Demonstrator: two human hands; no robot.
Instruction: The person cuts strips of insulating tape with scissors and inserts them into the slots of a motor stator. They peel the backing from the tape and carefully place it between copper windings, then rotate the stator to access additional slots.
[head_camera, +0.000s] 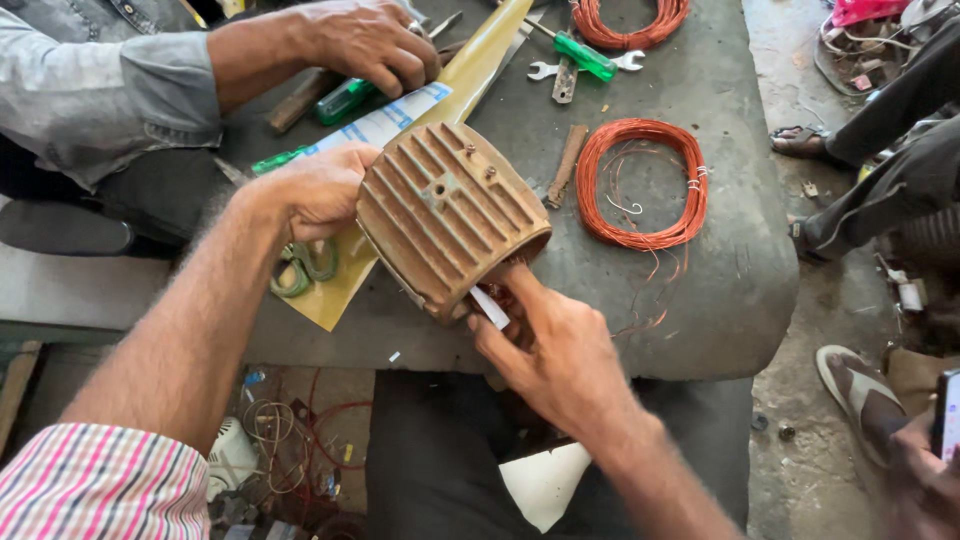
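Left hand (315, 190) clamps the far side of the finned stator (445, 215), tilted on the bench (700, 300) edge. Right hand (550, 345) pinches a white paper strip (490, 307) at its open near end. Risks: strip buckling or tearing at the opening; stator slipping off the edge. Wire coil (643, 183) right of the grip, loose strands trailing near. Co-worker's hand (365, 42) beyond, screwdrivers (585, 55) and spanner (545, 70) too.

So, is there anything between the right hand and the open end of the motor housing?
Nothing visible. The right hand is already at the open end of the motor housing, fingers on a white strip there. The left hand grips the housing's far side.
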